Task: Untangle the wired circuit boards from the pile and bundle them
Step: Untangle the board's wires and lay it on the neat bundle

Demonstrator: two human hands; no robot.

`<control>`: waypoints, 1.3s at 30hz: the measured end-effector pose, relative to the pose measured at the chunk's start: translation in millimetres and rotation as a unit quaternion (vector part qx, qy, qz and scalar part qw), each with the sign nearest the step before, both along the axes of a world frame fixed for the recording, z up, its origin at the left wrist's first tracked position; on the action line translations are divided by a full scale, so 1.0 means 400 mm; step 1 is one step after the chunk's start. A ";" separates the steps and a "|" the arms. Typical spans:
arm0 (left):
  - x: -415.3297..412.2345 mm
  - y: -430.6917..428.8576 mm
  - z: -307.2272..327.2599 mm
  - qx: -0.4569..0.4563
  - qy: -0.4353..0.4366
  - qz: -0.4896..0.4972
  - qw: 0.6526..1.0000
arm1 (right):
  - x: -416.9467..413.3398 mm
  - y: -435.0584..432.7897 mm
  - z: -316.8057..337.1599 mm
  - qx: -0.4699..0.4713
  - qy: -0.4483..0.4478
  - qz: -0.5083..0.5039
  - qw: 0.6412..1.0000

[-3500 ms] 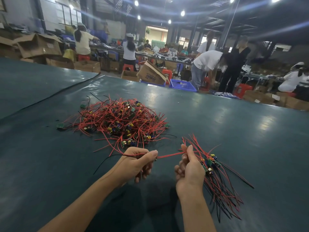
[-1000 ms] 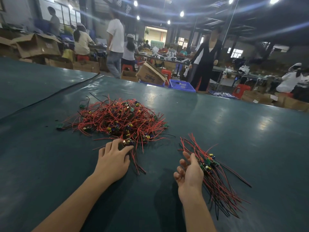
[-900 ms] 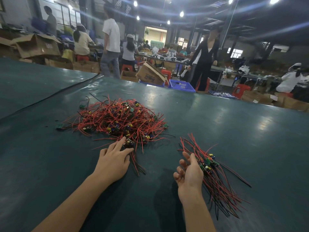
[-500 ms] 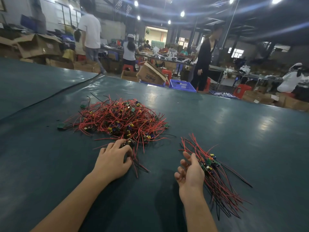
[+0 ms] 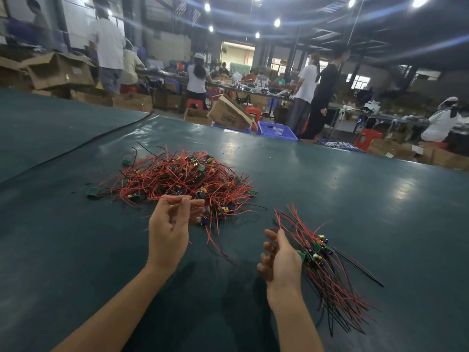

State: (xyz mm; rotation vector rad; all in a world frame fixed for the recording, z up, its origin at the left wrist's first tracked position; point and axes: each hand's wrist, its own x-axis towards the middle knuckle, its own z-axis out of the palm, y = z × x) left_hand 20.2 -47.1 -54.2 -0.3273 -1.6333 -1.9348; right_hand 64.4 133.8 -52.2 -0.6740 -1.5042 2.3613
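Note:
A tangled pile (image 5: pixel 177 180) of small green circuit boards with red and black wires lies on the green table (image 5: pixel 342 199). My left hand (image 5: pixel 168 228) is raised at the pile's near edge and pinches a red wire (image 5: pixel 175 198) between fingertips; the wire's board hangs below the fingers, trailing wires onto the table. My right hand (image 5: pixel 281 260) rests on its edge beside a sorted bundle of wired boards (image 5: pixel 324 265), fingers loosely curled, the back of the hand touching the bundle's boards.
A seam in the table cover (image 5: pixel 83 146) runs at the left. Beyond the far edge stand cardboard boxes (image 5: pixel 229 115), a blue crate (image 5: pixel 276 129), red stools and several people at work tables.
My left hand, flat on the pile's near edge a second ago, has lifted and now pinches a red wire pulled up from the pile. My right hand has stayed beside the bundle.

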 end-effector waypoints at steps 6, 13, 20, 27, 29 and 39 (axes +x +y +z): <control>0.030 0.030 0.036 0.095 -0.030 -0.053 0.994 | 0.018 -0.074 0.008 0.113 0.028 0.136 0.984; 0.056 0.061 0.031 0.027 -0.047 -0.142 0.988 | 0.028 -0.113 0.010 0.080 0.043 0.158 0.983; 0.042 0.053 0.023 0.110 -0.163 -0.159 0.967 | 0.021 -0.093 0.001 0.075 0.046 0.076 0.993; 0.025 0.026 0.014 0.190 -0.312 -0.249 0.897 | 0.023 -0.081 0.006 0.028 0.028 0.061 0.997; 0.023 0.034 0.009 0.145 -0.327 -0.252 0.899 | 0.024 -0.080 0.008 0.031 0.024 0.074 0.996; 0.047 0.068 -0.014 -0.066 -0.279 -0.294 0.912 | 0.021 -0.087 0.006 0.038 0.001 0.086 0.996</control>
